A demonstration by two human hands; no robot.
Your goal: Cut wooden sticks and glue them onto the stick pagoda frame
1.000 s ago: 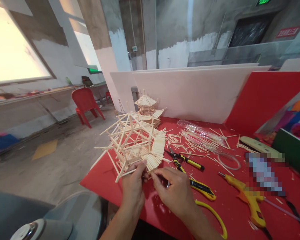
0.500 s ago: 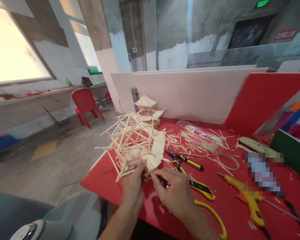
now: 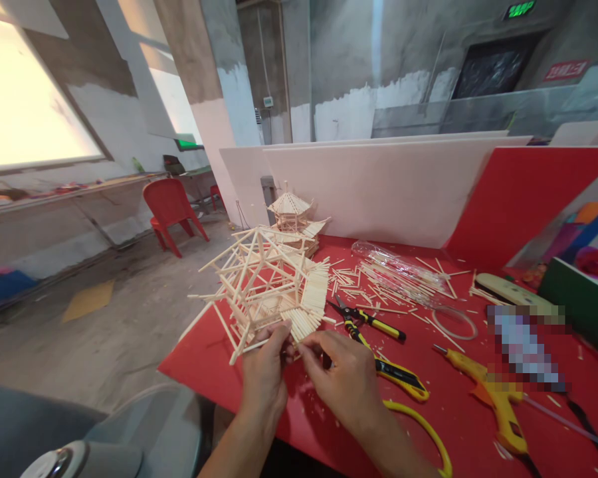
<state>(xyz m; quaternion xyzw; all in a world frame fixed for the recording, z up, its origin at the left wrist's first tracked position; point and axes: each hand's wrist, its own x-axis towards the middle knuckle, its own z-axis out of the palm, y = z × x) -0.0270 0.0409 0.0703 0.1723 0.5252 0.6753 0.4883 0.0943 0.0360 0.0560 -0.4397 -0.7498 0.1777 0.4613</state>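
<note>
A pagoda model (image 3: pixel 315 290) of thin wooden sticks stands at the near left of the red table, its upper part an open frame, with slatted roof panels lower down on the right. My left hand (image 3: pixel 265 368) grips its near lower edge, thumb on top beside a fan-shaped slatted panel (image 3: pixel 300 322). At that panel's near end, my right hand (image 3: pixel 343 372) is closed, thumb and forefinger pinched together. Whatever lies between those fingertips is too small and covered to make out. Behind the model stands another stick pagoda (image 3: pixel 290 204) with a pointed roof.
Right of my hands lie black-and-yellow cutters (image 3: pixel 379 324), a utility knife (image 3: pixel 403 380) and a yellow glue gun (image 3: pixel 501 408). Loose sticks and a plastic bag of sticks (image 3: pixel 403 271) lie further back. White boards (image 3: pixel 373 192) line the table's rear. A red chair (image 3: pixel 172 206) stands left.
My right fingertips have shifted slightly left and up along the panel's near end. My left hand keeps its hold, and the model stays in place.
</note>
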